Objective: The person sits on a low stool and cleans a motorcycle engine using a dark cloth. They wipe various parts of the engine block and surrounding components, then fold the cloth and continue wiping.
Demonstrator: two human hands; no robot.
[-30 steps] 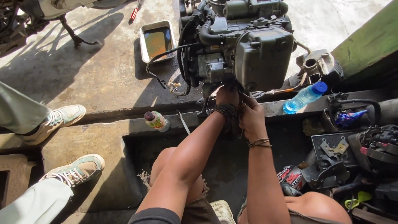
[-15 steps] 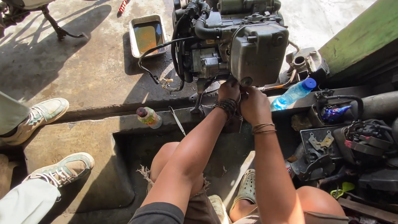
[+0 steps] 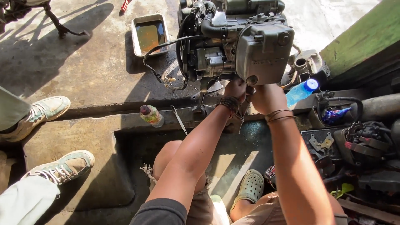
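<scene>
Engine block, grey and dark with hoses and cables, stands on the concrete floor at the edge of a sunken pit, in the upper middle of the view. Both of the person's hands work at its lower front edge. Left hand, with dark beaded bands at the wrist, is pressed against the underside of the engine beside a round port; its fingers curl around a small part there, though what exactly they grip is hidden. Right hand, with thin cords around the wrist, sits just beside the left, closed against the bottom of the grey cover; its fingertips are out of sight, so its grasp cannot be told.

Metal tray holding brownish liquid lies on the floor to the left of the engine. A small bottle with a red cap stands on the pit's edge, with a thin metal tool lying just beside it. A blue plastic bottle lies tilted to the right of the hands. Dark machine parts crowd the right side. Another person's two pale sneakers rest on the floor at the left. The wearer's own green clog shows in the pit below.
</scene>
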